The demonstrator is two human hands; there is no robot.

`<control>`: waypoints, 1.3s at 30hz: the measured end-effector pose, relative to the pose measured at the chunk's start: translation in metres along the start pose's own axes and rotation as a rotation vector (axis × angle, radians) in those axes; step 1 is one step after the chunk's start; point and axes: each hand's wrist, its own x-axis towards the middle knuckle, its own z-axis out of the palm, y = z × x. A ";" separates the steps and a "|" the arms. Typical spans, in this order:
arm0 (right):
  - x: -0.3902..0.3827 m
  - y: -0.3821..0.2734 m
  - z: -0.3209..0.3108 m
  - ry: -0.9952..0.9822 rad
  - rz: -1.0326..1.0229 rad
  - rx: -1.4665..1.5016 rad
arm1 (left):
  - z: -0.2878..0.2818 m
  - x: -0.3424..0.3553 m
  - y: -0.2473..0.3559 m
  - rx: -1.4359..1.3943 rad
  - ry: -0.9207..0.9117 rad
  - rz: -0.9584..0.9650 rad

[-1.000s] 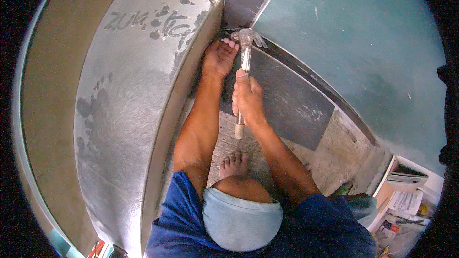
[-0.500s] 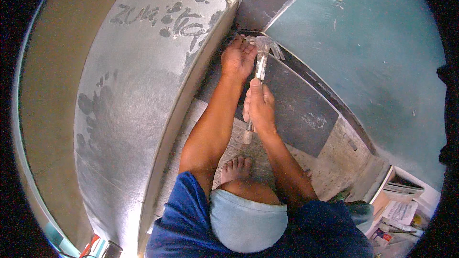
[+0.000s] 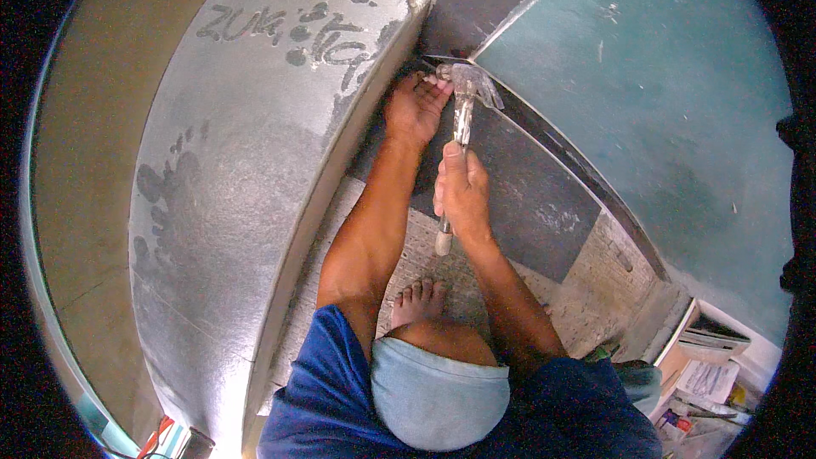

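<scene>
My right hand point(image 3: 461, 191) is closed round the handle of a paint-spattered claw hammer point(image 3: 463, 119), held upright in view, its head at the far corner beside my left fingertips. My left hand point(image 3: 414, 110) is palm up with curled fingers in that dark recess, at something small that I cannot make out, partly hidden by the hammer head. Beside my left arm rises a grey, smudged raised block point(image 3: 225, 178) with a narrow edge. A dark grey tile point(image 3: 535, 195) lies under and right of the hammer, bordered by a dark groove along the teal surface point(image 3: 654, 119).
My bare foot point(image 3: 416, 302) rests on rough concrete point(image 3: 620, 272) between my arms, behind my knee. At the lower right is a white box point(image 3: 714, 374) with papers and small items. Red and dark items point(image 3: 170, 438) sit at the lower left. An olive surface point(image 3: 93, 187) runs along the far left.
The view has shifted, so the scene and both hands sit further right than a second ago. My left fingers have shifted slightly at the corner; the hammer is still held beside them.
</scene>
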 end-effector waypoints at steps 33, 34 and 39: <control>-0.061 0.008 -0.061 0.069 0.008 -0.159 | 0.023 -0.071 0.013 2.469 0.060 0.491; -0.062 0.011 -0.065 0.053 -0.002 -0.193 | 0.022 -0.062 0.018 2.528 0.083 0.456; -0.064 0.011 -0.087 -0.054 -0.037 -0.425 | 0.016 -0.045 0.022 2.624 -0.066 0.694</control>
